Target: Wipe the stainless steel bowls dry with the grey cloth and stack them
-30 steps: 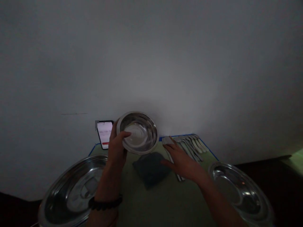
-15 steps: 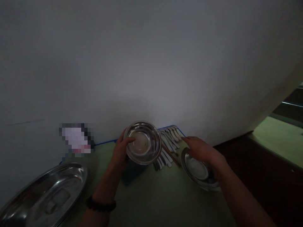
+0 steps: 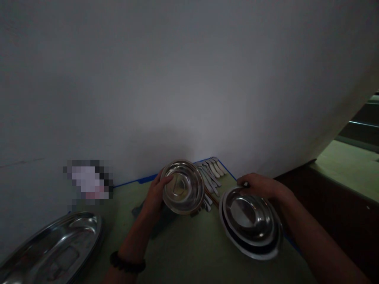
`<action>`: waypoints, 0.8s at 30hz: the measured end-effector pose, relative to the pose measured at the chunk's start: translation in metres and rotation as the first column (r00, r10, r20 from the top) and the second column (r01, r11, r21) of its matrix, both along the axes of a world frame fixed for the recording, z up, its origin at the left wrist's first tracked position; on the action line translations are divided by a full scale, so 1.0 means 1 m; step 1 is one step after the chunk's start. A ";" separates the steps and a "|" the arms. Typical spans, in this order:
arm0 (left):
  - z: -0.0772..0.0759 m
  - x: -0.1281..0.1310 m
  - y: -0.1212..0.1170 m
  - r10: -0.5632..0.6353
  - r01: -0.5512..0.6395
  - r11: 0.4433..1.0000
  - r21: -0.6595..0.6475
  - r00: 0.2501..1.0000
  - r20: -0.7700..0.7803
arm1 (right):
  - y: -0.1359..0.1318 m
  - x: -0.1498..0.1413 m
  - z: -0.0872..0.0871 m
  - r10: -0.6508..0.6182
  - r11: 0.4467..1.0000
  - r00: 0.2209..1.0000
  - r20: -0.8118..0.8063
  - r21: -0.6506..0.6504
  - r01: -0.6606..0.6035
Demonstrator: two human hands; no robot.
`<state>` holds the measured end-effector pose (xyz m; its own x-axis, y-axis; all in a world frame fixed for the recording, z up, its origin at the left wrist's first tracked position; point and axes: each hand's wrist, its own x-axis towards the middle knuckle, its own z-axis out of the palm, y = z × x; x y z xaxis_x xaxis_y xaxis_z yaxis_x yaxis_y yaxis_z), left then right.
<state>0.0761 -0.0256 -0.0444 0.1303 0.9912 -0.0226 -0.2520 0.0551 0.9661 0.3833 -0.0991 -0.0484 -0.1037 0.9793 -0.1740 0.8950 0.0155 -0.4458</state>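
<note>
My left hand (image 3: 155, 193) grips a shiny metal bowl (image 3: 188, 197) by its left side, thumb over the rim, the bowl tilted toward me above the table. My right hand (image 3: 260, 185) pinches the upper rim of a second metal bowl (image 3: 265, 215). That bowl sits tilted within a larger metal bowl (image 3: 248, 252), with a dark gap showing between their lower edges. Behind the left bowl, a row of spoons and other cutlery (image 3: 211, 173) lies partly hidden. A dark cloth-like piece (image 3: 164, 225) lies beneath my left wrist, mostly covered.
A large metal basin (image 3: 85, 221) stands at the left front. At the back left is a blurred-out phone (image 3: 87, 179). The green tabletop (image 3: 189, 248) has blue edging (image 3: 148, 179) and meets a grey wall (image 3: 189, 98). Dark floor (image 3: 314, 197) lies beyond the right edge.
The view has turned right. My right hand has left the cutlery and taken the rim of the bowl at the right, whose lower edge has risen. My left hand keeps its bowl.
</note>
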 end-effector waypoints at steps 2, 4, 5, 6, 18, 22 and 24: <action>-0.002 0.000 0.001 -0.006 0.006 1.000 -0.013 1.000 -0.013 | 0.001 0.001 0.003 0.032 0.999 0.999 -0.041 0.010 -0.032; -0.003 0.000 0.000 -0.020 0.019 1.000 -0.011 0.999 -0.032 | 0.003 -0.003 0.007 0.055 0.998 0.993 -0.109 0.035 -0.051; -0.004 0.001 0.000 -0.032 0.032 0.999 -0.003 0.999 -0.041 | 0.006 -0.007 0.009 0.055 0.997 0.984 -0.171 0.060 -0.045; -0.003 0.002 -0.002 -0.054 0.055 0.998 0.009 0.997 -0.047 | 0.009 -0.014 0.012 0.051 0.995 0.968 -0.248 0.090 -0.029; -0.001 0.017 -0.011 -0.128 0.163 0.975 -0.152 0.968 0.217 | 0.050 -0.104 -0.012 -0.124 0.826 0.883 -0.452 0.446 0.344; -0.007 0.027 -0.016 -0.249 0.290 0.946 -0.143 0.935 0.253 | 0.044 -0.093 -0.013 -0.129 0.911 0.933 -0.337 0.332 0.246; -0.009 0.035 -0.019 -0.306 0.346 0.927 -0.144 0.922 0.239 | 0.041 -0.083 -0.012 -0.160 0.918 0.939 -0.303 0.305 0.255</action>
<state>0.1108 -0.0445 -0.0538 0.4666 0.8744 -0.1334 -0.3844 0.3362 0.8598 0.3006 -0.0585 -0.0605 0.1122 0.9784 0.1734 0.7423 0.0335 -0.6692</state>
